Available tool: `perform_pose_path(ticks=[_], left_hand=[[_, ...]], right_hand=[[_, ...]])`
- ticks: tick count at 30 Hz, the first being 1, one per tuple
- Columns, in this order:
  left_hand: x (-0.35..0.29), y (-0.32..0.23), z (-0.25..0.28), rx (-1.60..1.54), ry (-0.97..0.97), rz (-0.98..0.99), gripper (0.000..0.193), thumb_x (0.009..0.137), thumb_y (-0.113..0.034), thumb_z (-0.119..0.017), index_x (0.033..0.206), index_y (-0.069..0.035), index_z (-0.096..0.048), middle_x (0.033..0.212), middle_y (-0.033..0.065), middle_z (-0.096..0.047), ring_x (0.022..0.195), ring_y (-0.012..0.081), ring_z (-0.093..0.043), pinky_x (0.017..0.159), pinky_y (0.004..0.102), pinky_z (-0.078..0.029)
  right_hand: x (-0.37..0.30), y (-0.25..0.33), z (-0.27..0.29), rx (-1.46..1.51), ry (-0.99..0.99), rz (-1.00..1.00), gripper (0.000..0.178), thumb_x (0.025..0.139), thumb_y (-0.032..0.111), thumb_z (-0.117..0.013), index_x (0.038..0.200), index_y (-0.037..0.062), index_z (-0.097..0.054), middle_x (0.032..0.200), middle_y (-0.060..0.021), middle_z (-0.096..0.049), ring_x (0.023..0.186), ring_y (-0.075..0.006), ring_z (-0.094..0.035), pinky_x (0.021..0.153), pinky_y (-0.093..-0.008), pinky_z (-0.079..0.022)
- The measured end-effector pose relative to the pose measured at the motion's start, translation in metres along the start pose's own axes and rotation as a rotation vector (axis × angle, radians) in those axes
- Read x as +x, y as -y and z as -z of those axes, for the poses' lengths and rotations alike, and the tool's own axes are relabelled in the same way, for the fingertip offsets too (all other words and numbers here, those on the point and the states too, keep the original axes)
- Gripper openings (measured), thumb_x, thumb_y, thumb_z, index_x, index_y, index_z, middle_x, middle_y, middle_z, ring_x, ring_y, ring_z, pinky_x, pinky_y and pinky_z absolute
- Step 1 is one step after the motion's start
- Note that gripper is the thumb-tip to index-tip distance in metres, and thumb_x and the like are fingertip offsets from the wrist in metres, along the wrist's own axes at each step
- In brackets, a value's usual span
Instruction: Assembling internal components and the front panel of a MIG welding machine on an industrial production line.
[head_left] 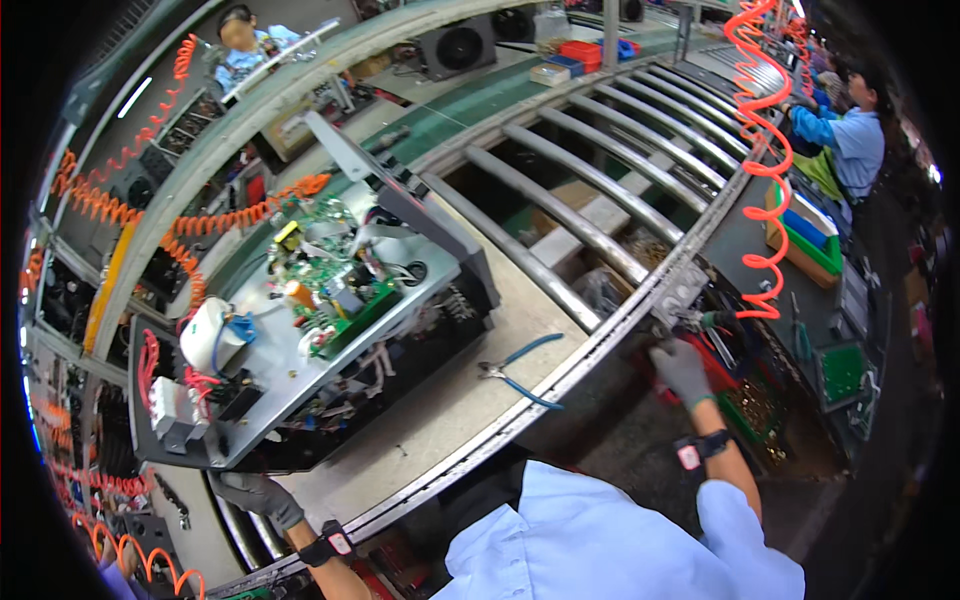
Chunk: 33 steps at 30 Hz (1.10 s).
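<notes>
An opened metal chassis with green circuit boards, cables and a white part on top sits tilted in view on the bench at left. My left hand, in a grey glove, is at the chassis's near lower corner, its fingers partly hidden against the edge. On the right, my gloved right hand reaches past the bench rail, fingers loosely bent and apart, with nothing visible in them. Just beyond it are a metal bracket and an air tool on a red coiled hose. Blue-handled cutters lie on the bench.
A roller conveyor curves away to the far right. Below my right hand is a bin of small brass-coloured screws. A green-edged box and a green board lie on the right-hand bench. A co-worker stands beyond.
</notes>
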<state>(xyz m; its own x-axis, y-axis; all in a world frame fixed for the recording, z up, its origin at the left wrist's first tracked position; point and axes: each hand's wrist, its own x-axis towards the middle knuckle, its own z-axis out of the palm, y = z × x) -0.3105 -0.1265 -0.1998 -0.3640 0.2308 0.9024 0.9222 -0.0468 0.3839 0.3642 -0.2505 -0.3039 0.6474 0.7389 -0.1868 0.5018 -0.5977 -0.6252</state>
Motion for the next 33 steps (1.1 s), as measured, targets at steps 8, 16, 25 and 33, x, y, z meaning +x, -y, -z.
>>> perform_pose_path(ticks=[8,16,25,33], left_hand=[[0.031,-0.174,0.025,-0.525,0.106,-0.05,0.031,0.094,-0.01,-0.055,0.121,0.005,-0.057,0.115,0.0187,-0.063,0.111,0.0298,-0.059,0.099,0.0405,-0.046],[0.036,-0.306,-0.019,-0.624,0.577,-0.499,0.026,0.085,0.001,-0.061,0.111,-0.002,-0.063,0.108,0.0177,-0.064,0.101,0.0344,-0.062,0.089,0.0403,-0.049],[0.03,-0.355,-0.048,-0.438,0.575,-0.764,0.026,0.081,-0.005,-0.066,0.107,-0.006,-0.066,0.108,0.0134,-0.065,0.101,0.0333,-0.06,0.092,0.0421,-0.042],[0.034,-0.368,-0.076,-0.427,0.646,-0.792,0.026,0.079,-0.007,-0.067,0.104,-0.004,-0.065,0.105,0.0162,-0.063,0.098,0.0367,-0.058,0.088,0.0461,-0.044]], right_hand=[[0.048,-0.061,0.001,0.845,-0.039,0.156,0.048,0.083,0.0,-0.068,0.129,0.0004,-0.053,0.118,-0.0078,-0.062,0.11,-0.0182,-0.059,0.093,-0.0326,-0.051],[0.007,-0.015,0.046,0.549,-0.268,0.207,0.029,0.078,0.008,-0.072,0.105,0.0001,-0.063,0.096,-0.005,-0.068,0.089,-0.015,-0.062,0.083,-0.0321,-0.05],[0.0,0.149,0.137,1.818,-0.077,0.597,0.039,0.093,0.024,-0.062,0.126,0.0044,-0.055,0.11,-0.0114,-0.066,0.093,-0.0188,-0.069,0.08,-0.034,-0.058],[0.05,0.282,0.071,2.115,0.131,0.251,0.018,0.087,0.015,-0.063,0.103,0.0084,-0.058,0.086,-0.0078,-0.065,0.068,-0.0184,-0.064,0.064,-0.0357,-0.058]])
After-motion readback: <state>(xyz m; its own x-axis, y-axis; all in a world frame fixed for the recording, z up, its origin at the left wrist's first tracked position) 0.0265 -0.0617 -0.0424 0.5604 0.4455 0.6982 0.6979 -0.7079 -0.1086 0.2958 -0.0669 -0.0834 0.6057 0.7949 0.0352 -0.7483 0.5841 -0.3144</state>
